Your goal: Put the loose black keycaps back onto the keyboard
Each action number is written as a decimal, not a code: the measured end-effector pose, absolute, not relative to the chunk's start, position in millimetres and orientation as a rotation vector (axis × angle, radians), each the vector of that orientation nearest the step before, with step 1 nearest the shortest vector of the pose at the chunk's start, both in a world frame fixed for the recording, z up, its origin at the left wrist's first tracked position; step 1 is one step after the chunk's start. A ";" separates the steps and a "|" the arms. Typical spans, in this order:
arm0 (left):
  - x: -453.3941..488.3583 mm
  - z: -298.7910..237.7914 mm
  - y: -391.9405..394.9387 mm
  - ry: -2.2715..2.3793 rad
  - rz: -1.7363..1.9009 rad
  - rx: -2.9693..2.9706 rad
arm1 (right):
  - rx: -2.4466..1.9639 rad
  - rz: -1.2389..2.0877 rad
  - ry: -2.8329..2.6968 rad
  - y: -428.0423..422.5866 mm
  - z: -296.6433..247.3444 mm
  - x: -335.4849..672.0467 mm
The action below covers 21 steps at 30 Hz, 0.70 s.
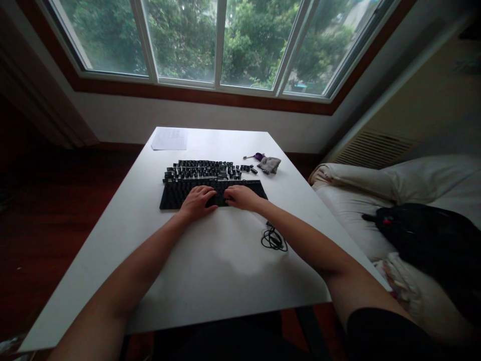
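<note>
A black keyboard (176, 194) lies on the white table (210, 271). Both my hands rest on its middle. My left hand (198, 201) lies flat with fingers stretched over the keys. My right hand (241, 196) sits beside it, fingers curled down and pinched toward the left hand's fingertips; whatever it may hold is hidden. Just behind the keyboard lie several loose black keycaps (205, 170) in rows.
A sheet of paper (170, 139) lies at the table's far left. A small purple tool (256, 156) and a grey cloth pouch (269, 164) sit at the far right. A coiled black cable (273, 238) lies right. A bed with a black bag (421, 235) stands right.
</note>
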<state>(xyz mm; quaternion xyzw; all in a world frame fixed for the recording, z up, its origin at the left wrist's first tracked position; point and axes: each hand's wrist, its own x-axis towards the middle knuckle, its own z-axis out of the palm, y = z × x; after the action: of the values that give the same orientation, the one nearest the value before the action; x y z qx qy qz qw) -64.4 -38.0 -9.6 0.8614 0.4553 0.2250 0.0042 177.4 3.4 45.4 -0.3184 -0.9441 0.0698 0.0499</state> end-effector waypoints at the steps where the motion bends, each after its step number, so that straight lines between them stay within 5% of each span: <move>1: -64.4 -9.6 -38.0 1.427 0.705 2.698 | -0.980 0.192 -2.888 2.7 46.0 177.1; 21: -63.6 -9.1 -38.5 1.435 0.711 2.656 | -0.880 -0.291 -2.884 -19.8 19.7 175.6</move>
<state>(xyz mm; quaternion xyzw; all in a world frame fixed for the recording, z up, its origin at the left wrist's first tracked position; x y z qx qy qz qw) -63.6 -38.5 -9.1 0.8562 0.4625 0.2293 0.0200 175.6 -19.8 19.7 -0.2899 -0.9506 -0.0958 0.0561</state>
